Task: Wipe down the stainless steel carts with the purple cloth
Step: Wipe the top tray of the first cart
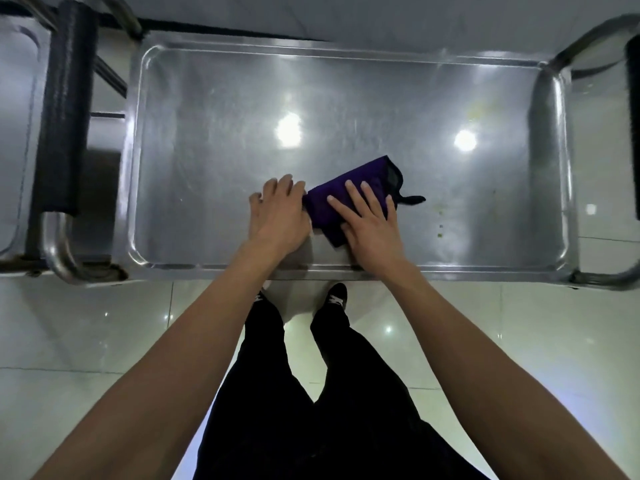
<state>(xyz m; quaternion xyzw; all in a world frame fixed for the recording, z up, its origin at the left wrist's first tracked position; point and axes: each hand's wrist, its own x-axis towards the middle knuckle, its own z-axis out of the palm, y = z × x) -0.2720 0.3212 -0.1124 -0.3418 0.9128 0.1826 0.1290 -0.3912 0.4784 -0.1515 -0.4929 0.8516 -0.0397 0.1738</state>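
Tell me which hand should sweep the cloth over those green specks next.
Right. The right hand already lies flat on the purple cloth, and the green specks sit on its side of the cart top. The left hand only touches the cloth's far edge.

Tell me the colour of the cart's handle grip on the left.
Black, on the grip in the head view.
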